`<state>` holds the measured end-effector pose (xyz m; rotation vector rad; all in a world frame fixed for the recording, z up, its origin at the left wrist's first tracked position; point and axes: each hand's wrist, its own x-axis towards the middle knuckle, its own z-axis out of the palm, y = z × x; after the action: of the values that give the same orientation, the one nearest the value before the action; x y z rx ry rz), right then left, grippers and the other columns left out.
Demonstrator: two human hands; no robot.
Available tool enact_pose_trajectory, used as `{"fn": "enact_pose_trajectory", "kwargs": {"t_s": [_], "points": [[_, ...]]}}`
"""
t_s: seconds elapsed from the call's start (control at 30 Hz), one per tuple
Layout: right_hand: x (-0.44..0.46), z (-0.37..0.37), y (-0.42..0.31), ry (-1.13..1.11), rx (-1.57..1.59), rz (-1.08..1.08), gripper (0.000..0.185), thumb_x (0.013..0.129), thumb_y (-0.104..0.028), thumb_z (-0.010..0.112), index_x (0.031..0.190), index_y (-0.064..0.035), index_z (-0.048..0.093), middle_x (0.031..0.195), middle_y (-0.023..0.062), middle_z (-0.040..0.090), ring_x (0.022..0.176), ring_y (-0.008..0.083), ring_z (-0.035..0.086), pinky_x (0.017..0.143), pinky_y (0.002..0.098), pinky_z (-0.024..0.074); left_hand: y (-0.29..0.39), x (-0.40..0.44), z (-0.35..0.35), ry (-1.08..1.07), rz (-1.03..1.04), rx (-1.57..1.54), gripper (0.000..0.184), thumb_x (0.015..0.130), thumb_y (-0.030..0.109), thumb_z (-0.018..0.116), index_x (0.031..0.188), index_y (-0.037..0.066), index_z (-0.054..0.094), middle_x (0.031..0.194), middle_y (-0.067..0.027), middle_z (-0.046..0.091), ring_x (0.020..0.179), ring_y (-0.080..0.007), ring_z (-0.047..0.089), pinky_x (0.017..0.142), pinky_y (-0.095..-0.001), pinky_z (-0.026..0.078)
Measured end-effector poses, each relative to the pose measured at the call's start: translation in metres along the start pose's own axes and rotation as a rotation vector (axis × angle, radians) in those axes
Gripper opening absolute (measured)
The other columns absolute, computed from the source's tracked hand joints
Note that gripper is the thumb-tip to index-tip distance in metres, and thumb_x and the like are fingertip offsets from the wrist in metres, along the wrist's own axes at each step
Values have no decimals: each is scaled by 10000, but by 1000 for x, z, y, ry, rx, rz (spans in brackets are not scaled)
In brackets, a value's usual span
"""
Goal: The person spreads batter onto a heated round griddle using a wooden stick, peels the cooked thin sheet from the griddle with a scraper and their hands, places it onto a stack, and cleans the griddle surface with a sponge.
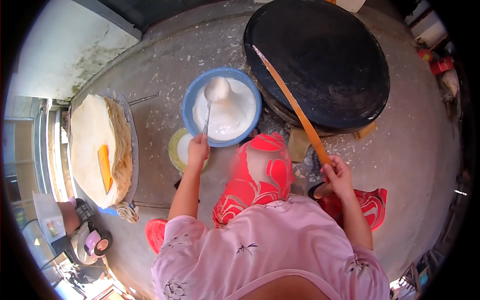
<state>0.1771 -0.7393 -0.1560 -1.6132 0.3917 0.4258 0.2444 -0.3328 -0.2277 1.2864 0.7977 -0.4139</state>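
Note:
My left hand (199,149) is closed around the handle of a ladle (216,91), whose bowl is in the white batter (230,117) at the far side of a blue basin (189,102). In my right hand (338,175) is the near end of a long, flat wooden spatula (295,105). Its narrow tip reaches out over a large round black griddle (325,60); whether it touches the surface I cannot tell. Beside the basin, partly under my left hand, stands a yellow-green bowl (175,150) holding something white.
A tall stack of thin flatbreads (92,135) stands at the left, with a folded orange-yellow piece (105,167) on top. A fan-like appliance (95,240) is at the lower left. Pale flakes lie scattered on the concrete floor (415,150). Red containers (441,65) stand at the far right.

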Motion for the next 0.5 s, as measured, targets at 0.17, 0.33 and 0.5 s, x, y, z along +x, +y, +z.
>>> {"fn": "enact_pose_trajectory", "kwargs": {"t_s": [0.17, 0.33, 0.5], "points": [[3, -1, -1, -19, 14, -4, 156, 872, -60, 483, 1021, -20, 464, 720, 4, 538, 495, 41, 442, 444, 171, 353, 6, 6, 14, 323, 323, 1447, 220, 838, 194, 435, 965, 52, 544, 842, -230, 598, 788, -392, 581, 690, -484, 447], [4, 5, -5, -27, 21, -8, 150, 871, -60, 485, 1014, -18, 468, 720, 7, 537, 500, 43, 446, 453, 172, 358, -7, 19, 23, 372, 295, 1405, 228, 836, 199, 429, 947, 50, 560, 868, -212, 606, 828, -384, 580, 731, -475, 444], [2, 3, 0, -27, -8, 23, 145, 869, -58, 487, 1008, -17, 472, 718, 9, 536, 502, 44, 446, 453, 173, 358, -12, -7, -23, 332, 227, 1299, 221, 821, 191, 447, 897, 27, 575, 883, -231, 597, 858, -387, 573, 735, -460, 446]]}}
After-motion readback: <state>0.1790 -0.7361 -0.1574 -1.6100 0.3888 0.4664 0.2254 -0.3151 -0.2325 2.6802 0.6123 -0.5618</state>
